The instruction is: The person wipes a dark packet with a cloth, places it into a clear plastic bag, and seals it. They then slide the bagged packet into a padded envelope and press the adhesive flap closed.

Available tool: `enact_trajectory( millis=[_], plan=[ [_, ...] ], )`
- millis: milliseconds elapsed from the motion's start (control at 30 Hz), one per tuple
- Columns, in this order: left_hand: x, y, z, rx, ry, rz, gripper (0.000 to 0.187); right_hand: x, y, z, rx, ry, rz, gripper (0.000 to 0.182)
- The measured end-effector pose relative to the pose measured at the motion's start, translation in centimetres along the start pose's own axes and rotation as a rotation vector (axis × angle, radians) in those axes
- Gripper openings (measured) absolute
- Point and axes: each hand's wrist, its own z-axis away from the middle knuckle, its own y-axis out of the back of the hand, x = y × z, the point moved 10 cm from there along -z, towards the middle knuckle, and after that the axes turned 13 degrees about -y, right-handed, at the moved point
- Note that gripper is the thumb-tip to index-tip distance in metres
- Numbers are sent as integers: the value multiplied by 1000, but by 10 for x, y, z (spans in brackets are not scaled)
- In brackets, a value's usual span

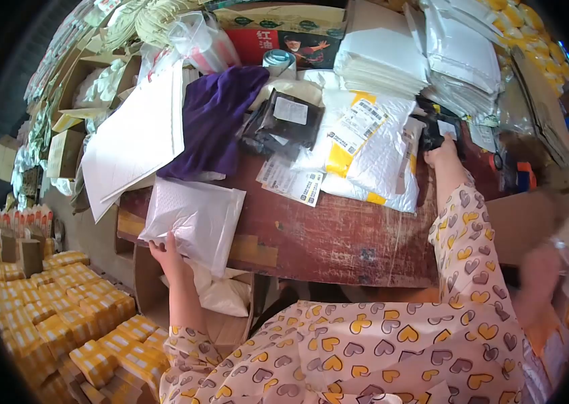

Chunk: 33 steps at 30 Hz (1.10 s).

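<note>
A worn reddish-brown wooden table [338, 236] fills the middle of the view, its top crowded with packages; beneath and to the left of it stand stacked rows of small yellow-and-white patterned boxes [62, 316], reaching down past the table's left corner; on the table's left side a large white padded sheet [137, 138] leans at a tilt, and just right of it lies a crumpled purple cloth [214, 118]; toward the right of the tabletop rests a big white plastic mailer with yellow stripes and a printed shipping label [372, 151], and between it and the purple cloth sits a black plastic parcel bearing a white label [284, 121]; tall piles of folded white mailer bags [425, 64] rise at the back right; a white bubble-padded envelope [197, 219] hangs over the table's near left edge, and the left hand [166, 252] grips its lower left corner from below, fingers closed on it; the right hand [440, 153], at the end of a sleeve printed with hearts, is closed around a black handheld scanner [436, 128] held just above the right end of the striped mailer.
</note>
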Motion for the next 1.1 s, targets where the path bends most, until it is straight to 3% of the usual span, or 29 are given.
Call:
enact_trajectory(
  millis=[67, 133, 267, 333, 400, 433, 467, 567, 633, 667, 800, 867, 900, 933, 1000, 1067, 1100],
  plan=[
    [-18, 29, -5, 9, 106, -64, 63, -3, -20, -6, -124, -38, -28, 54],
    [-8, 47, 5, 74, 104, -119, 63, 8, -9, 24, 135, -131, -132, 53],
    [-10, 71, 21, 58, 141, -98, 61, -8, -24, 11, 68, -12, -104, 51],
    [-19, 76, 27, 34, 166, -50, 59, -61, -51, -80, -204, 40, -141, 42],
    [-23, 83, 34, 36, 185, -57, 57, -62, -72, -67, -307, 68, -188, 34],
    [-26, 85, 37, 16, 210, -65, 56, -48, -69, -24, -267, 98, -180, 31],
    [-31, 91, 38, 27, 221, -68, 52, -66, -95, -35, -443, 178, -64, 34],
    [-23, 93, 46, 0, 206, -74, 49, -92, -110, -72, -454, 142, 11, 29],
    [-18, 93, 48, 9, 193, -49, 46, -98, -87, -69, -358, 235, -54, 27],
    [-13, 93, 46, 15, 170, -32, 44, -123, -92, -100, -568, 313, 68, 27],
    [16, 85, 49, -2, 41, 29, 37, -73, 7, 15, -569, 309, 1, 31],
    [53, 58, 54, -179, -249, -31, 31, -21, 59, 104, -481, 355, 95, 34],
    [58, 45, 61, -203, -242, -13, 31, 6, 65, 130, -674, 281, 276, 31],
    [67, 17, 75, -341, -248, 34, 29, 8, 83, 151, -630, 487, 225, 31],
    [78, -37, 105, -601, -193, 141, 28, 49, 90, 214, -826, 598, 342, 48],
    [88, -78, 135, -817, -105, 215, 30, 92, 94, 219, -954, 424, 426, 56],
    [94, -95, 146, -915, -84, 235, 31, 115, 86, 243, -1068, 454, 535, 57]
  ],
)
